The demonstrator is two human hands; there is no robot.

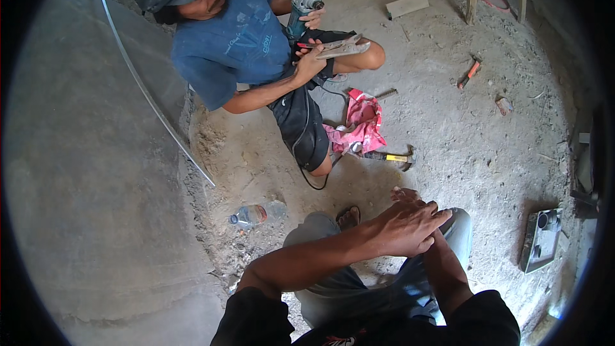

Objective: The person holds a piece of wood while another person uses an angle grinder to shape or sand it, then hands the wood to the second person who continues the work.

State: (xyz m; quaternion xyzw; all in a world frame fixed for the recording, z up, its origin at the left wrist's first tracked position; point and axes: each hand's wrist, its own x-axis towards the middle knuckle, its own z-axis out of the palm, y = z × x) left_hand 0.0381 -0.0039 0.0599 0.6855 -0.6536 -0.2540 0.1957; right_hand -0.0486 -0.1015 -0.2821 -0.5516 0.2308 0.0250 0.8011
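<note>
My left hand lies across my right wrist above my bent knee. No object shows in its partly spread fingers. Beneath and beyond it, my right hand is partly covered, with only some fingertips and the far edge visible. Ahead of my hands a claw hammer with a yellow and black handle rests on the floor beside a crumpled pink plastic bag. A seated co-worker holds a teal angle grinder, no disc visible, in one hand and what look like locking pliers in the other.
A clear plastic bottle lies left of my foot. A long thin metal strip slants over the grey slab. Right of me are an orange-handled hammer and a square metal frame. The grinder's black cord hangs by the co-worker's leg.
</note>
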